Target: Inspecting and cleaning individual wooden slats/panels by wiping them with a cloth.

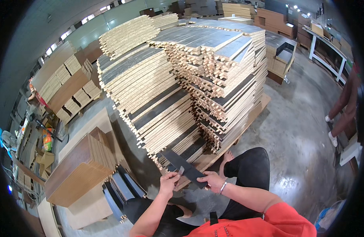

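Observation:
Low in front of me, a narrow dark board [189, 170] slants from the big stack toward my body. My right hand [212, 181], with a bracelet at the wrist, grips the near end of this board. My left hand [170, 182] is closed on a small, flat, pale grey piece [181, 171] held against the board's left edge; its kind is too small to make out. Just beyond both hands rises the tall stack of chipboard strips [158, 98], with dark faces and pale pegs sticking out of many ends.
The stack sits on a wooden pallet [249, 118]. Brown panels [79, 170] lean together at the left, beside several dark boards [122, 185] near my knee. At the right stand a white-legged table [328, 53] and another person's legs [343, 102].

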Action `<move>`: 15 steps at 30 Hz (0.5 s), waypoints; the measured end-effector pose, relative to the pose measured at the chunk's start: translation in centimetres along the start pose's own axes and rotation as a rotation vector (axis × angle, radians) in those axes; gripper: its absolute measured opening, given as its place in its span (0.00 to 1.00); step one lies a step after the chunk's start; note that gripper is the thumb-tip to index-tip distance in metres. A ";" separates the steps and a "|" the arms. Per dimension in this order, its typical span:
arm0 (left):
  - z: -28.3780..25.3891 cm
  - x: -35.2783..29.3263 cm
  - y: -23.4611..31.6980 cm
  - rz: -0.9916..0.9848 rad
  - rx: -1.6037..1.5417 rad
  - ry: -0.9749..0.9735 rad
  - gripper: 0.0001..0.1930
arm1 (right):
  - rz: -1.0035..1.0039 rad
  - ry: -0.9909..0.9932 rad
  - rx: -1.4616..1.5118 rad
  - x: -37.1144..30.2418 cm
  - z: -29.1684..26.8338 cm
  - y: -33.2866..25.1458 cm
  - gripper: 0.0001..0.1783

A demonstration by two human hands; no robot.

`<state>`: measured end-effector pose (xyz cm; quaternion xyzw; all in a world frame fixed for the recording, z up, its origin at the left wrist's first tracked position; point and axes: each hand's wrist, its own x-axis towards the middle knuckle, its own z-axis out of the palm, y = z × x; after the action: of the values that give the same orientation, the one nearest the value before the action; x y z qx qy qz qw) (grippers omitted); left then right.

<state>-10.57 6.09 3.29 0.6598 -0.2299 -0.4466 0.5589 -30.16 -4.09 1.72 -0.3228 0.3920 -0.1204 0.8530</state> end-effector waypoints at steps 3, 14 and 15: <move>-0.9 0.6 0.3 -0.077 -0.198 -0.009 0.03 | -0.036 -0.040 -0.036 0.6 -0.2 1.7 0.15; 1.4 -1.0 0.1 0.302 -0.001 0.089 0.03 | -0.558 0.182 -1.058 -1.6 1.7 1.7 0.33; 1.9 -1.2 0.5 0.324 0.025 0.077 0.02 | -0.609 0.263 -1.093 -2.1 2.2 1.4 0.34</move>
<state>-12.65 5.87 4.23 0.6377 -0.3173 -0.3224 0.6235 -30.02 -1.06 3.09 -0.7907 0.3892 -0.1786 0.4375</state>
